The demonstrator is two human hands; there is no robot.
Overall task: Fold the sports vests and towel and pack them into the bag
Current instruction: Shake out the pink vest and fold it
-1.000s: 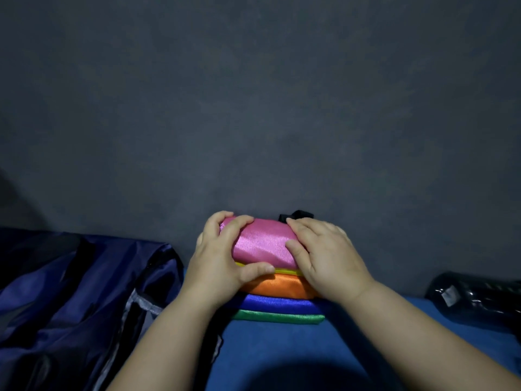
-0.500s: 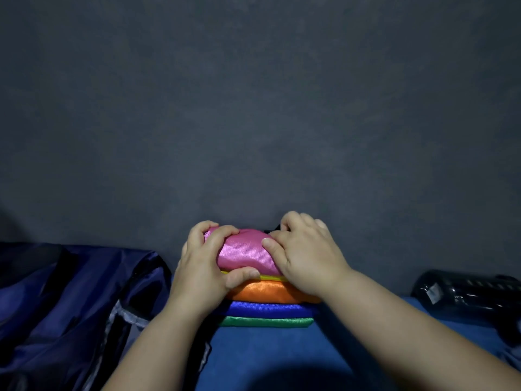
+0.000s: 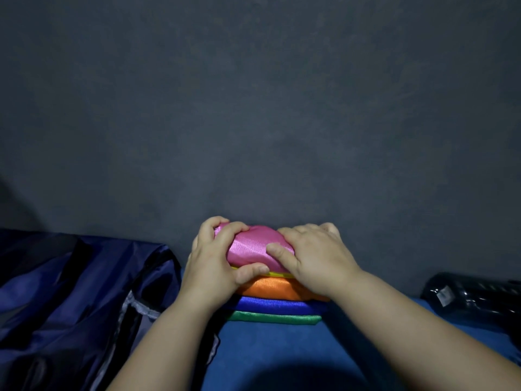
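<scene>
Pink vest (image 3: 249,248), edges clutched in left hand (image 3: 210,265) and right hand (image 3: 317,258), tops stack (image 3: 272,303).

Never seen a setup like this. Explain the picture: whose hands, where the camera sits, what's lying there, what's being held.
There is no machine here. A person works bare-handed, and one wide camera worn on their head looks forward and down. The left hand and right hand both grip a shiny pink bundle, probably a folded sports vest, one at each end. It tops a stack: a thin yellow edge, then orange, blue and green folded pieces, on a blue surface. A dark blue bag lies to the left, and what looks like a dark bottle is at far right.
</scene>
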